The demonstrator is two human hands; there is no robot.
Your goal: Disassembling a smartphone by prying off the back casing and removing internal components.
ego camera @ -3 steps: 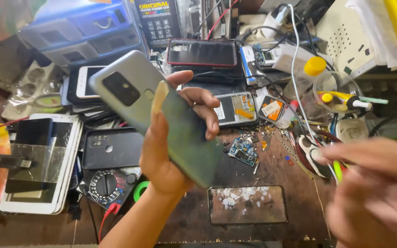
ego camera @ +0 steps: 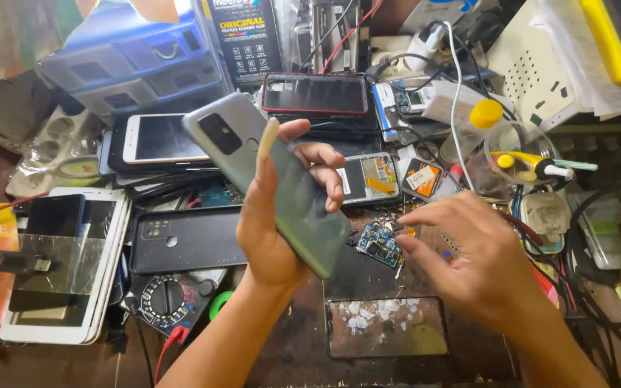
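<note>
The cluttered workbench (ego camera: 282, 359) carried one white tablet (ego camera: 66, 266) at the left and one multimeter (ego camera: 170, 298) near it. One grey-green phone (ego camera: 274, 179), held back up and tilted above the bench, sat in the left hand (ego camera: 271, 230), thumb along one edge and fingers curled over the other. One small blue circuit board (ego camera: 379, 244) lay just beside the right hand (ego camera: 468, 259), whose open fingers held nothing. A moment earlier that hand was blurred at the right edge; it had since moved in toward the board.
</note>
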